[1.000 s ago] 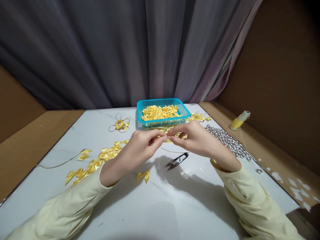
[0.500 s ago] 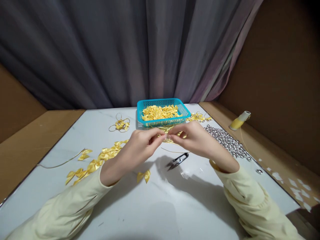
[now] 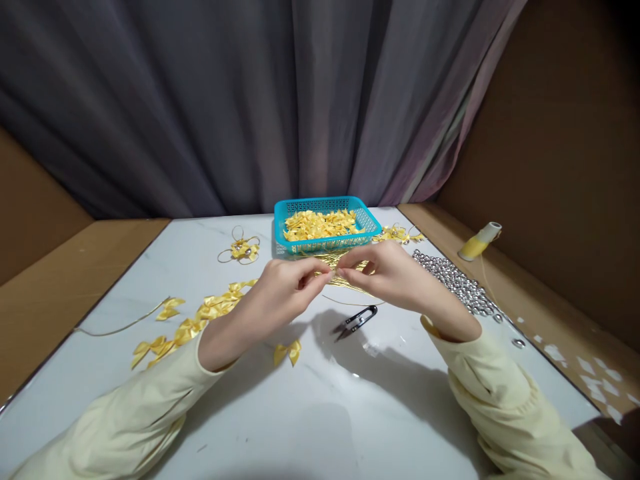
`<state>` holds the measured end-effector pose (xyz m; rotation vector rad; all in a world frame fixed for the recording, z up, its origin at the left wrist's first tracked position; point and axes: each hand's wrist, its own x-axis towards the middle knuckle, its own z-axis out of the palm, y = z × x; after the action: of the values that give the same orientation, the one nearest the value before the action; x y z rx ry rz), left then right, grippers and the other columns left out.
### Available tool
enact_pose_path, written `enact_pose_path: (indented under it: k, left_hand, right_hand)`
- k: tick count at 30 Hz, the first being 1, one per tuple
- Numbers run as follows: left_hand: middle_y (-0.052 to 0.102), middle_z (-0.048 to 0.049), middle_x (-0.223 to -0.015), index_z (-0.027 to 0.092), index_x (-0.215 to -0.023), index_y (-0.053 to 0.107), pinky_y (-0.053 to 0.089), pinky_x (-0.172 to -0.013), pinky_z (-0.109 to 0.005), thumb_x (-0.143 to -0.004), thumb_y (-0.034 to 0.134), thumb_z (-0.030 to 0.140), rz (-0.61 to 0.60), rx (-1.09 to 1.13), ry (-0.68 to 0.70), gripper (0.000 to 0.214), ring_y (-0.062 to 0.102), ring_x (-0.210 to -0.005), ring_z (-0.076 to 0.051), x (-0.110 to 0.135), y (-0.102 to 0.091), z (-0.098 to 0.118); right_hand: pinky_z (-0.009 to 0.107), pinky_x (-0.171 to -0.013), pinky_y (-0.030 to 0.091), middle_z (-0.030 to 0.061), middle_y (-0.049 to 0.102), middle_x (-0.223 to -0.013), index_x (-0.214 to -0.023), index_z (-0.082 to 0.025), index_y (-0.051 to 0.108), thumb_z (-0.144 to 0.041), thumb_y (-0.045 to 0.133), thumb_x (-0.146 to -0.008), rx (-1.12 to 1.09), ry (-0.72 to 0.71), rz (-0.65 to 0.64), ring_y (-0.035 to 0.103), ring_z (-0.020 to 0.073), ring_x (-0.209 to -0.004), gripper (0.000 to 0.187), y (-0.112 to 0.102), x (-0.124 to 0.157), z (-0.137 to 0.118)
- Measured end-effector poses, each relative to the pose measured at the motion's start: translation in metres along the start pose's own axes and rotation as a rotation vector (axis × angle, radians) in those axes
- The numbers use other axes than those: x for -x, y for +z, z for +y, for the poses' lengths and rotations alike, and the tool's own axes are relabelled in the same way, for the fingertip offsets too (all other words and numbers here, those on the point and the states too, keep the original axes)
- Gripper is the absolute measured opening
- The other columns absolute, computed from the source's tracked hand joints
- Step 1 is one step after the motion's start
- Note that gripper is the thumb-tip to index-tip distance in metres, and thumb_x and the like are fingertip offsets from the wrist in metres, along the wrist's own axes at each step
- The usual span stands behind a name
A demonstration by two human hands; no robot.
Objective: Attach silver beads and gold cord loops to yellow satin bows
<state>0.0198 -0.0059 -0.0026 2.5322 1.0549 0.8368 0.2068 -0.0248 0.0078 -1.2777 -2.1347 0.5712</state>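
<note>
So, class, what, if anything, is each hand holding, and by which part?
It cannot be told: the left hand and right hand pinch close together, but anything held is too small to make out.

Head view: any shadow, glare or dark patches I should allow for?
Head view: shadows darken the table around the snips; same head view: a small glint shows nearer the wearer, the upper right corner is nearly black, and anything between the hands is too small to make out.
</note>
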Motion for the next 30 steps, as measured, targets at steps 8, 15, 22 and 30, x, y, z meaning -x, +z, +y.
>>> enact_pose_path:
  k: [8,15,22,30]
  left_hand:
    - [0.053,0.0045,-0.049,0.014,-0.082,0.069,0.033,-0.046,-0.018,-0.083,0.052,0.022,-0.028,-0.015,0.013,0.019,0.041,-0.044,-0.007,0.0,0.001,0.001]
    - [0.062,0.0014,-0.056,0.015,-0.086,0.067,0.035,-0.05,-0.02,-0.086,0.049,0.02,-0.015,-0.097,0.112,0.019,0.05,-0.048,-0.008,0.003,0.008,-0.001]
    - [0.064,0.0013,-0.06,0.016,-0.085,0.067,0.034,-0.051,-0.021,-0.087,0.047,0.022,-0.026,-0.148,0.122,0.02,0.052,-0.049,-0.009,0.004,0.011,-0.001]
    - [0.063,0.0022,-0.056,0.017,-0.079,0.067,0.033,-0.048,-0.021,-0.086,0.047,0.02,0.001,-0.136,0.148,0.021,0.049,-0.046,-0.008,0.003,0.011,0.0]
  right_hand:
    - [0.022,-0.058,0.041,0.0037,0.071,-0.083,-0.087,-0.014,0.07,-0.017,0.05,-0.078,0.056,-0.017,-0.045,0.059,0.0108,-0.062,0.022,-0.004,0.003,-0.002]
    - [0.023,-0.056,0.038,0.0031,0.071,-0.077,-0.086,-0.017,0.071,-0.019,0.049,-0.08,0.088,-0.015,-0.064,0.058,0.0109,-0.061,0.023,0.001,0.003,-0.001]
    - [0.023,-0.056,0.033,0.0051,0.068,-0.072,-0.083,-0.015,0.072,-0.016,0.049,-0.081,0.117,-0.04,-0.062,0.054,0.0102,-0.059,0.022,0.002,0.001,0.0]
    - [0.023,-0.056,0.031,0.0035,0.065,-0.067,-0.081,-0.013,0.071,-0.013,0.048,-0.08,0.131,-0.036,-0.045,0.05,0.009,-0.058,0.023,0.004,0.001,0.001]
